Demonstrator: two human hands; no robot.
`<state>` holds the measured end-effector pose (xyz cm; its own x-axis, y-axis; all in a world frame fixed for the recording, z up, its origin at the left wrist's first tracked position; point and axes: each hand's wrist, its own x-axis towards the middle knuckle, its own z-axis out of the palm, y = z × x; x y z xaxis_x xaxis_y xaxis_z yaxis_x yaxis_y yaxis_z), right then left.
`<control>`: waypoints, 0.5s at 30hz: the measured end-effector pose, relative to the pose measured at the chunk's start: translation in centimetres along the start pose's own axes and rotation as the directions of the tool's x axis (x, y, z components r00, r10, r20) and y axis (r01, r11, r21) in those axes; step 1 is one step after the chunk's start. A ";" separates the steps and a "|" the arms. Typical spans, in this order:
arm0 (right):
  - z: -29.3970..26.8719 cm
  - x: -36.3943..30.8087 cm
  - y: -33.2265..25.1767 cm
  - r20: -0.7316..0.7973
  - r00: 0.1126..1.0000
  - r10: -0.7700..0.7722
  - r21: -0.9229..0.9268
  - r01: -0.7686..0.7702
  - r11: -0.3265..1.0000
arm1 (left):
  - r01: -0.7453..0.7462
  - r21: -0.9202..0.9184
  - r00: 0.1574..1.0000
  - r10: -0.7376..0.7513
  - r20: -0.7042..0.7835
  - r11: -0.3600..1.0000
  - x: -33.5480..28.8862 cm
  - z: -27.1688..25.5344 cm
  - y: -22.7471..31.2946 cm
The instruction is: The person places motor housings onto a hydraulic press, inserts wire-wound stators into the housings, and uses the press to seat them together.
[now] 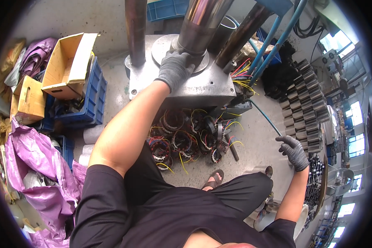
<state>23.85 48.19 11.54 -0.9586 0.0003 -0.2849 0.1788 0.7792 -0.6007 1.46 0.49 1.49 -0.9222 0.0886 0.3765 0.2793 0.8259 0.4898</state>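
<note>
- Resting at the foot of a thick metal cylinder [198, 35], the left hand [174, 68], in a grey glove, lay with its fingers bent toward the base; the fingertips were hidden, so I could not tell whether they pinched anything
- The cylinder stood upright on a round plate [160, 49], which lay on top of a heavy metal block [194, 89] in front of the person
- The right hand [295, 153], also gloved in grey, was out to the side, fingers partly curled near the free end of a thin teal rod [265, 114]; I could not tell whether they closed on it
- That rod ran from beside the block toward the right hand
- Dark metal columns [135, 33] rose from the block on either side of the cylinder
- Rings with coloured wires [157, 145] lay on the floor below the block
- To the left were a blue crate [97, 89], an open cardboard box [80, 60] and purple sacking [33, 159]
- To the right, short steel cylinders [304, 109] stood stacked
</note>
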 end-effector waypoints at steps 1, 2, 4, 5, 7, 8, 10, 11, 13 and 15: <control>0.3 -0.2 0.0 0.006 1.000 0.000 0.003 0.000 1.000 | -0.001 -0.002 1.000 0.001 0.003 1.000 -0.1 0.1 0.1; 0.6 -0.4 0.1 0.063 0.998 0.010 -0.056 -0.006 0.998 | -0.002 0.004 1.000 0.002 -0.011 1.000 -0.2 0.1 0.1; 1.4 -0.5 -1.0 0.136 0.990 0.023 -0.137 -0.004 0.991 | 0.005 0.042 1.000 -0.005 -0.023 0.999 -0.2 0.0 -0.1; 1.6 -0.3 -0.5 0.129 0.992 0.012 -0.152 0.007 0.988 | 0.006 0.043 1.000 -0.005 -0.025 0.999 -0.2 -0.1 -0.1; 1.8 -0.4 -0.4 0.101 0.994 0.045 -0.137 -0.031 0.990 | -0.012 0.033 1.000 0.012 -0.022 0.999 -0.2 -0.1 -0.1; 1.7 -0.4 -0.1 0.102 0.994 0.045 -0.138 -0.031 0.990 | -0.010 0.033 1.000 0.011 -0.022 0.999 -0.2 -0.1 -0.1; 1.4 -0.4 0.4 0.092 0.996 0.001 -0.229 0.020 0.973 | -0.024 0.014 1.000 0.024 0.000 1.000 -0.2 -0.4 0.1; 1.4 -0.3 0.5 0.093 0.996 0.001 -0.229 0.020 0.973 | -0.023 0.014 1.000 0.023 0.000 1.000 -0.2 -0.2 0.0; 1.4 -0.2 0.3 0.093 0.995 0.027 -0.231 -0.005 0.973 | -0.022 0.019 0.999 0.023 -0.038 1.000 -0.1 0.1 -0.4; 1.3 -0.1 0.2 0.114 0.993 0.013 -0.207 0.011 0.978 | -0.033 0.024 0.998 0.034 -0.047 0.999 0.0 0.4 -0.6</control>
<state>24.28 47.50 10.46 -0.9248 -0.0609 -0.3756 0.1186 0.8918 -0.4366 1.18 0.18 0.89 -0.8986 0.0899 0.4295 0.3027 0.8356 0.4584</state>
